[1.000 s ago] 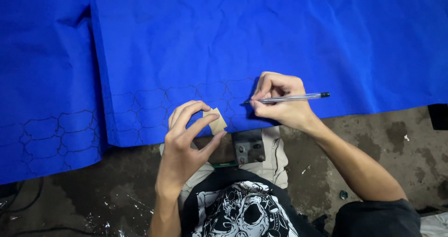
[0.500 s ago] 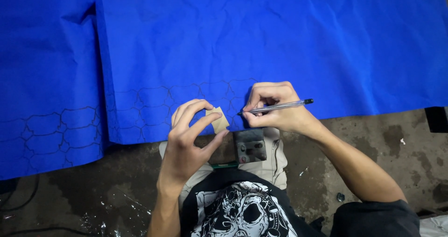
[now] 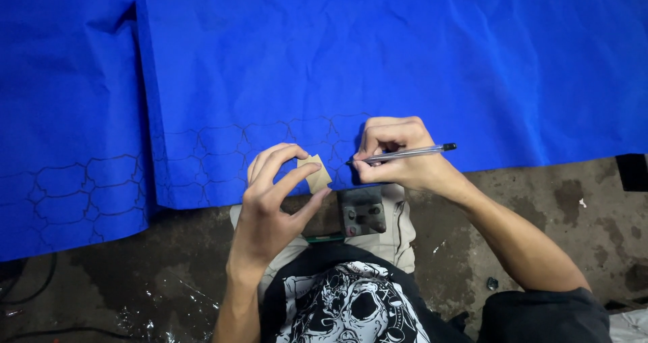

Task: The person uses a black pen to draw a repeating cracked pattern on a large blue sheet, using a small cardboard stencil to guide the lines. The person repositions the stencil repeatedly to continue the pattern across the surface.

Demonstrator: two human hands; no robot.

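Observation:
My left hand [image 3: 273,201] pinches a small tan cardboard piece [image 3: 315,173] between thumb and fingers, holding it against the near edge of a large blue sheet [image 3: 378,59]. My right hand [image 3: 398,154] grips a clear ballpoint pen [image 3: 412,153], its tip pointing left toward the cardboard piece. Rows of dark traced outlines [image 3: 223,147] run along the sheet's lower edge, left of my hands.
A second blue sheet [image 3: 61,113] with similar outlines lies at left, under the first. A grey metal block [image 3: 362,211] rests on my lap beside a green stick [image 3: 324,238]. The floor [image 3: 533,188] is stained concrete. A dark object [image 3: 634,172] sits at right.
My right hand with the pen has moved left and down toward the cardboard piece. My left hand has stayed nearly in place on the piece.

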